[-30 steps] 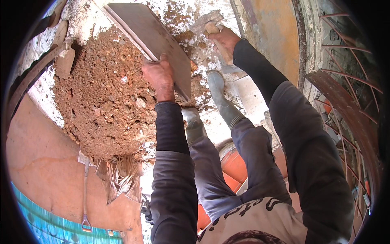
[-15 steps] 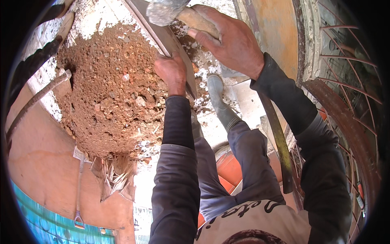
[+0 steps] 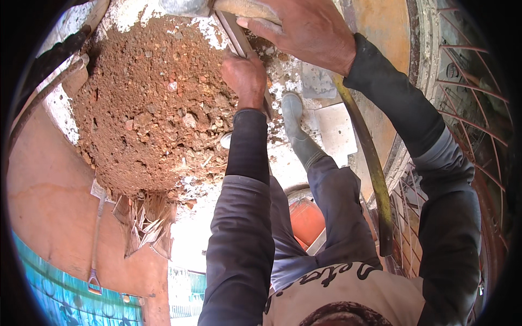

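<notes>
My left hand (image 3: pixel 244 76) is closed on the edge of a flat grey board or plate (image 3: pixel 234 35), seen almost edge-on above the rubble. Just above it, my right hand (image 3: pixel 302 33) grips the wooden handle of a hammer-like tool (image 3: pixel 253 11); its crusted grey head (image 3: pixel 182 5) lies at the top edge of the view, against or very near the board's end. A broad heap of brown gravelly rubble (image 3: pixel 147 108) lies under and left of my left arm. My grey rubber boots (image 3: pixel 292 111) stand on the white-spattered ground beside it.
A shovel (image 3: pixel 98 233) and split sticks (image 3: pixel 144 223) lie below the heap, near turquoise sheeting (image 3: pixel 65 277). Handled tools (image 3: pixel 76 70) sit at the upper left. A long, worn yellow strip (image 3: pixel 375 185) runs down right of my legs, beside rusty bars (image 3: pixel 473 108) and orange containers (image 3: pixel 307 220).
My right hand has swung up and left with the tool, over toward the board. My left hand and the board have shifted right and upward, the board turning more edge-on.
</notes>
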A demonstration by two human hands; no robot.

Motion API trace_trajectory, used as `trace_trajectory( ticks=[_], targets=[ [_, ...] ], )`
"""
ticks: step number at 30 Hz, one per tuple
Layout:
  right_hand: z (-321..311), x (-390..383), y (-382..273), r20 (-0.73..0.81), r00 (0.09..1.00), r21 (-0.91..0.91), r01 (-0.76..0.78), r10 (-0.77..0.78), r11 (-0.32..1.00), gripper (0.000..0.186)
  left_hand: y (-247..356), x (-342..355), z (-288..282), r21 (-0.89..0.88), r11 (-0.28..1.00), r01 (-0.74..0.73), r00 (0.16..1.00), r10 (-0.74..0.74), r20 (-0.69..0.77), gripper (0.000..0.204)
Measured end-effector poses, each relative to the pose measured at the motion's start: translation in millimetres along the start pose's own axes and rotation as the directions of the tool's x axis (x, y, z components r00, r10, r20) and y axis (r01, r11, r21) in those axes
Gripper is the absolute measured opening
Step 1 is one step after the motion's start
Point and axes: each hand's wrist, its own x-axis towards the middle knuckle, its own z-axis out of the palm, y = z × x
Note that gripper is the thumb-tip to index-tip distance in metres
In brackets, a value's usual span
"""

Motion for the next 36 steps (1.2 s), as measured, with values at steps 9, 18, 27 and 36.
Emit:
trace_trajectory(
  ticks=[9, 18, 27, 36],
  targets=[
    [7, 6, 26, 0.105, 0.994, -0.098, -0.019, 0.029, 0.995, 0.047, 2, 0, -5, 0.023, 0.995, 0.096, 0.994, -0.097, 0.059, 0.03],
    [7, 4, 21, 0.03, 0.991, -0.013, 0.13, -0.13, 0.991, 0.045, 9, -4, 15, 0.038, 0.999, 0.031, 0.999, -0.03, -0.027, 0.034],
    [-23, 21, -5, -0.032, 0.998, 0.001, 0.055, -0.054, 0.999, 0.048, 18, -7, 9, 0.076, 0.991, 0.107, 0.994, -0.107, -0.002, 0.023],
    [-11, 54, 18, 0.13, 0.987, -0.103, -0.08, 0.093, 0.992, 0.043, 13, -10, 12, 0.052, 0.993, 0.101, 0.994, -0.099, -0.041, 0.025]
  ],
)
